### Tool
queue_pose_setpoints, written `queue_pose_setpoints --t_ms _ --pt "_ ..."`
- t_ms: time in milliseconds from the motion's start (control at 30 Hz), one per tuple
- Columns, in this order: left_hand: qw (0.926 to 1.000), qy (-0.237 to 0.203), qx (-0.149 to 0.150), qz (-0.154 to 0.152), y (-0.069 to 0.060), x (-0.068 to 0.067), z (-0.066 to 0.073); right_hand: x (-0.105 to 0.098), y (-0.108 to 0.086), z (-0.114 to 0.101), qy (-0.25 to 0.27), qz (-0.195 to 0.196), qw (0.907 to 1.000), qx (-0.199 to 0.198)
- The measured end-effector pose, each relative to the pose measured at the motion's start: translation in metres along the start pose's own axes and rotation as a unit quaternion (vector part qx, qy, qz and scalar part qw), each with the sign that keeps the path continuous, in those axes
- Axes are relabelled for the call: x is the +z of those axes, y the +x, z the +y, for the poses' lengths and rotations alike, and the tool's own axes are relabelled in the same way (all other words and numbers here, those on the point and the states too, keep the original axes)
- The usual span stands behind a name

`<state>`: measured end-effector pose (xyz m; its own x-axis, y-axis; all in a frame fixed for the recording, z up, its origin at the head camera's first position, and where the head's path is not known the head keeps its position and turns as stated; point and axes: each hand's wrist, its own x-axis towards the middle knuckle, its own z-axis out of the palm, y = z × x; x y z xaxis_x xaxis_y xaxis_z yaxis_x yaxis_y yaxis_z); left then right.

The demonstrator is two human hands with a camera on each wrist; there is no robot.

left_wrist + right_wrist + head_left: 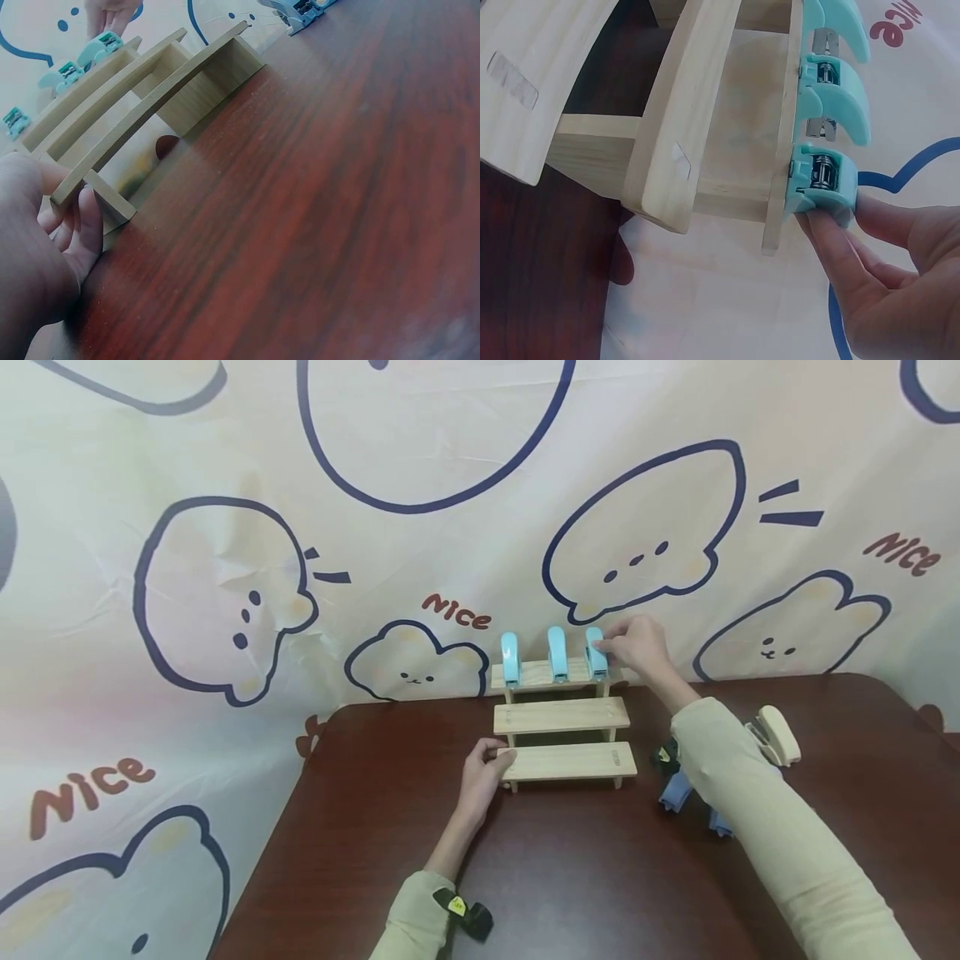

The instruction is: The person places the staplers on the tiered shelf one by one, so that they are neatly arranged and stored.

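Pinching the rightmost stapler (pixel 597 658) atop the wooden rack (pixel 561 717), the right grip (pixel 637 643) likely has something light, stiff, smooth, best held round its body; the left grip (pixel 482 772) clasps the lowest step (pixel 567 762).

Two hands: the right hand (pixel 639 647) grips one of three turquoise staplers (pixel 557 653), the other two standing left of that grip. One wooden rack (pixel 566 762) has three steps, one under the grip, two lower and nearer. Nearer and rightward of it: one cream stapler (pixel 780 737), at least two blue staplers (pixel 677 792), partly sleeve-hidden.
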<state>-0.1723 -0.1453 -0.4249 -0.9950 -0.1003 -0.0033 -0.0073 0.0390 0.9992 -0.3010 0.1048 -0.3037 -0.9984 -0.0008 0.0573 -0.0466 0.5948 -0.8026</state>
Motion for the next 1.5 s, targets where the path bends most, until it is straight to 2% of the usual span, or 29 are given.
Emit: queue_pose_setpoints --t_ms 267,500,700,833,1133,1300,1500 --pt "1.0 -0.004 0.004 -0.005 -0.001 0.003 -0.002 0.0 -0.005 0.007 0.017 0.006 0.9998 -0.007" --pt "0.9999 0.008 0.006 0.004 -0.001 0.002 0.004 0.005 -0.005 0.004 0.001 0.027 0.9991 -0.032" --pt "0.9999 0.009 0.003 0.007 -0.001 0.002 0.003 0.005 -0.008 0.014 0.003 0.013 0.9976 -0.068" --pt "1.0 0.005 0.0 -0.002 -0.002 0.004 -0.001 0.0 -0.021 0.026 0.039 0.012 0.9961 -0.078" --pt "1.0 0.008 0.0 -0.001 -0.003 0.007 0.0 -0.024 -0.071 0.054 0.129 0.006 0.9898 -0.06" --pt "0.9999 0.01 0.007 0.001 -0.001 0.005 0.003 -0.034 -0.084 0.07 0.129 0.008 0.9903 -0.051" --pt "0.9999 0.01 0.003 0.004 -0.001 0.003 0.003 -0.039 -0.089 0.091 0.11 -0.014 0.9934 -0.027"
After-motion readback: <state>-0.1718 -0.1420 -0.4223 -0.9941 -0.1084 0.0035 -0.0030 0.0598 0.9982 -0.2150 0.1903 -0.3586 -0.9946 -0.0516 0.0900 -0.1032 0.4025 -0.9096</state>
